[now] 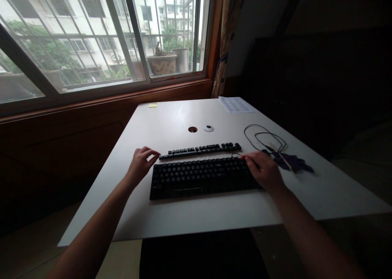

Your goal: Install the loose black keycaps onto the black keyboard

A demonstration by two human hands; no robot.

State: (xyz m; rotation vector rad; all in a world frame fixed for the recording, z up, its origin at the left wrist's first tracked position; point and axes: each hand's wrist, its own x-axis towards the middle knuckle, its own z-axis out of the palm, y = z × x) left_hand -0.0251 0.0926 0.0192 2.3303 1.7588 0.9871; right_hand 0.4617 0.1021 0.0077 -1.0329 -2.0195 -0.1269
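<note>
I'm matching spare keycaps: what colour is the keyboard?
The keyboard is black; the head view, the only one, shows it.

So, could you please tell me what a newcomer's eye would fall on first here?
Most likely the bright, barred window at the upper left. Next, perhaps, the black keyboard on the white table, with rows of keycaps lined up just beyond it. The left hand is at their left end, the right hand over the keyboard's right end.
</note>
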